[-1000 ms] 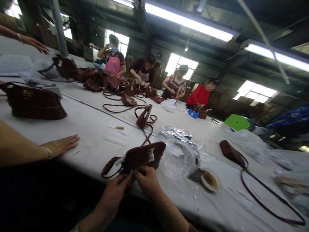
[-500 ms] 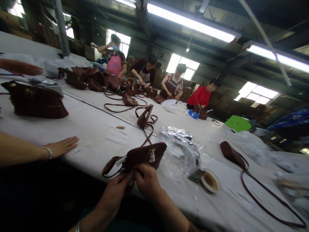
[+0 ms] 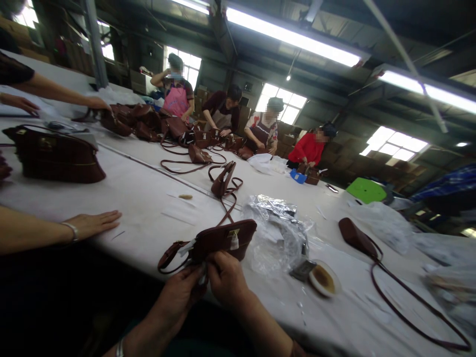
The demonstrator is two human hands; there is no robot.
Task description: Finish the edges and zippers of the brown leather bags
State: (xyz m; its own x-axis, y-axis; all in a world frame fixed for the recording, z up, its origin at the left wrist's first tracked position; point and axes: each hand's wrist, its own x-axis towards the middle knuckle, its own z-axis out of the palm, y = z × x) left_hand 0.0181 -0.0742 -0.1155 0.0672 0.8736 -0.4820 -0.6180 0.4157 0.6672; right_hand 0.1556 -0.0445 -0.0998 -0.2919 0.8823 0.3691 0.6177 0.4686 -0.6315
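Note:
A brown handbag (image 3: pixel 211 241) rests at the near edge of the white table, with a gold clasp and a white-wrapped tag on its side. Just below it, my left hand (image 3: pixel 182 287) is closed, fingertips pinched together by a small whitish piece at the bag's lower edge. My right hand (image 3: pixel 227 277) is closed too, its fingers bent against the bag's lower front. What lies between the fingertips is mostly hidden. A brown strap (image 3: pixel 231 208) runs back from the bag toward a smaller brown bag (image 3: pixel 223 179).
Clear plastic wrapping (image 3: pixel 278 238) and a round dish of brown stuff (image 3: pixel 324 278) lie to the right. Another brown bag (image 3: pixel 357 238) with a long strap is farther right. A co-worker's hand (image 3: pixel 92 225) lies flat at left, near a dark handbag (image 3: pixel 59 156). Several people stand across the table.
At the far left, a co-worker's arm now reaches to the pile of brown bags. My hands and the handbag stay almost where they were.

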